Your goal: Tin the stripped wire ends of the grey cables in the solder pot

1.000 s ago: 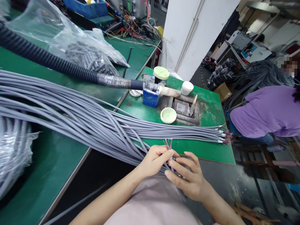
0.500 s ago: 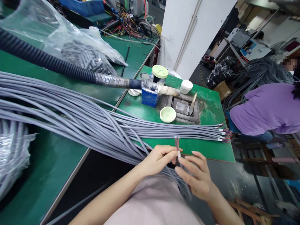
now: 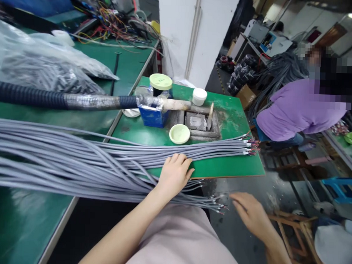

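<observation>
Long grey cables (image 3: 105, 160) run across from the left, and one bundle ends in stripped coloured wires at the right of the green board. My left hand (image 3: 176, 172) rests on the front edge of that bundle, its fingers bent over the cables; whether it grips any is hard to tell. Below it, a lower group of cable ends (image 3: 216, 204) hangs past the board's front edge in front of my body. My right hand (image 3: 249, 213) is just right of those lower ends, fingers extended and slightly blurred, apart from the cables.
Behind the bundle are a pale green dish (image 3: 179, 134), a blue box (image 3: 154, 115), a white tub (image 3: 199, 97) and a recessed metal pot (image 3: 197, 121) with a spatula. A ribbed hose (image 3: 30, 96) crosses at left. A person in purple (image 3: 300, 107) sits at right.
My hands have parted. The cable end held between them is let go; my left hand has moved left onto the bundle, my right hand rightward. The view has shifted right.
</observation>
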